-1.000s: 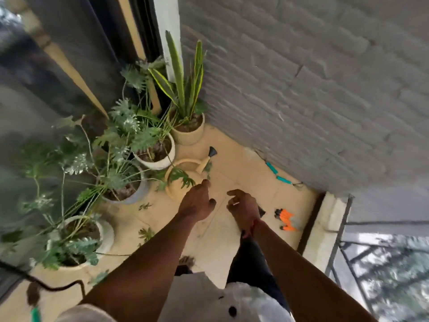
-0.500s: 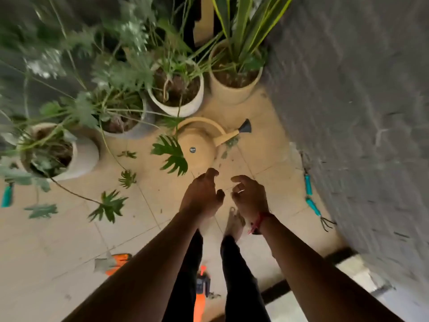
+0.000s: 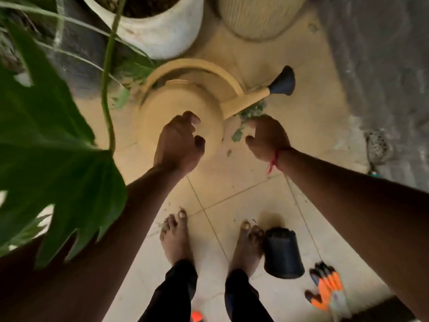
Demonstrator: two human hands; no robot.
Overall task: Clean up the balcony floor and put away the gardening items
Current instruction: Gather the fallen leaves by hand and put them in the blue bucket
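Note:
A cream watering can [image 3: 183, 101] with a black rose on its spout [image 3: 283, 81] stands on the tiled balcony floor [image 3: 234, 180]. Green leaf scraps [image 3: 251, 111] lie on the tiles under the spout. My left hand [image 3: 178, 141] hovers over the can's near side with loosely curled fingers and holds nothing. My right hand [image 3: 268, 138] reaches down to the leaf scraps, its thumb spread apart and its fingertips at the pile. A small black plastic pot [image 3: 282, 252] lies on its side by my right foot. Orange and black gloves [image 3: 325, 287] lie to its right.
A white planter [image 3: 160, 29] and a cream ribbed planter [image 3: 257, 15] stand behind the can. A large split leaf [image 3: 46, 159] hangs over the left. The grey brick wall [image 3: 383, 66] closes the right side, with a teal-handled tool [image 3: 374, 174] at its foot. My bare feet [image 3: 176, 238] stand on the tiles.
My view has dropped down and closer to the watering can. Both hands have moved forward, the right one down to the leaf scraps; the black pot and gloves have come into view.

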